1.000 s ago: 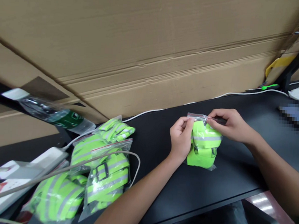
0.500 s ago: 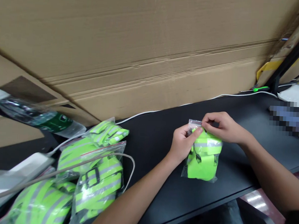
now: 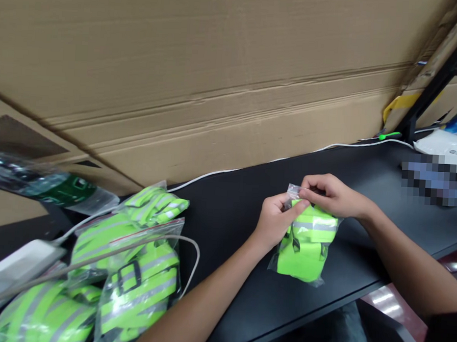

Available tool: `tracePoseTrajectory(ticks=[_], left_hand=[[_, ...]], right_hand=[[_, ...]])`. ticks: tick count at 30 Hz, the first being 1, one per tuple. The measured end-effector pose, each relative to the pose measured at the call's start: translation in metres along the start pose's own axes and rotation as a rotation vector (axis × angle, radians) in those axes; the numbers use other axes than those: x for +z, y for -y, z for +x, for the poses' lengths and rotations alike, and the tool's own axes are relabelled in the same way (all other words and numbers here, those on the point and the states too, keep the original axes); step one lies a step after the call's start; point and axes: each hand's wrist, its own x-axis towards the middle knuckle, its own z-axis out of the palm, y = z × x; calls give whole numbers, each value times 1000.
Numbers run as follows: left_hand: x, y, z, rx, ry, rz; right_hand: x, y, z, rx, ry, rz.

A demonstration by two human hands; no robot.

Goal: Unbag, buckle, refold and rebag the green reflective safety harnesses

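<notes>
A clear zip bag (image 3: pixel 304 259) with a folded neon-green reflective strap inside is held above the black table (image 3: pixel 226 217). My left hand (image 3: pixel 277 217) pinches the bag's top left part, thumb lying across the front. At the zip edge, my right hand (image 3: pixel 327 194) pinches the top with thumb and bent index finger. Both hands are closed on the same bag, close to each other. On the left lie several more bagged green straps, among them a bag with a black buckle (image 3: pixel 130 277).
A plastic bottle (image 3: pixel 68 189) lies tilted at the left, near a white power strip (image 3: pixel 24 262). A grey cable (image 3: pixel 132 245) crosses the bags. Cardboard (image 3: pixel 233 79) stands behind the table. A green-handled tool (image 3: pixel 389 136) and a white package (image 3: pixel 440 146) lie at the right.
My right hand has slid a little left along the bag's top edge, nearer my left hand. The bag's lower end has swung slightly left. The whole view has shifted a little.
</notes>
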Motion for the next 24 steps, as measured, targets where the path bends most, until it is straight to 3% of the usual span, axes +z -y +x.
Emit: tracePoseTrajectory(ticks=[7, 14, 18, 22, 24], left_hand=[[-3, -7, 1, -118, 51, -58], [4, -6, -4, -221, 143, 19], [-2, -12, 1, -251, 176, 9], [-25, -33, 9, -336, 403, 246], [-38, -45, 9, -364, 496, 433]], right_hand=[[1, -6, 3, 43, -55, 10], [2, 0, 0, 33, 7, 47], [6, -7, 2, -11, -83, -62], [15, -22, 10, -1, -282, -27], [23, -26, 13, 49, -299, 79]])
